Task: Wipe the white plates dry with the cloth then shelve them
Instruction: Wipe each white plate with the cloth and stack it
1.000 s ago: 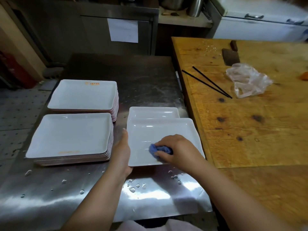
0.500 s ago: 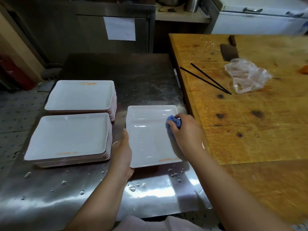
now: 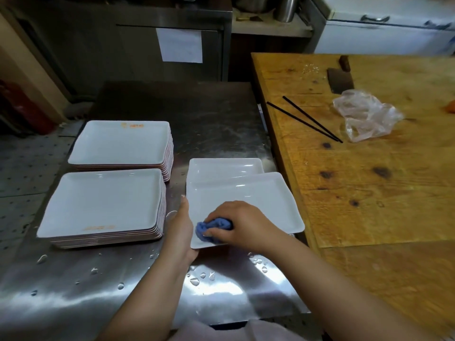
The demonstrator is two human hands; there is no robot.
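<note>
A white rectangular plate (image 3: 258,200) lies turned crosswise over another white plate (image 3: 225,167) on the steel counter (image 3: 214,119). My left hand (image 3: 181,230) grips the top plate's near-left edge. My right hand (image 3: 240,223) presses a bunched blue cloth (image 3: 209,228) onto the plate's near-left part. Two stacks of white plates stand to the left: a near stack (image 3: 103,205) and a far stack (image 3: 123,143).
Water drops (image 3: 197,279) dot the counter's near edge. A wooden table (image 3: 369,168) adjoins on the right with two black chopsticks (image 3: 307,120), a crumpled plastic bag (image 3: 366,114) and a cleaver (image 3: 339,78). A steel cabinet (image 3: 172,45) stands behind.
The top plate has been turned crosswise, uncovering the plate beneath. My right hand with the cloth has moved from the far right edge to the near-left part.
</note>
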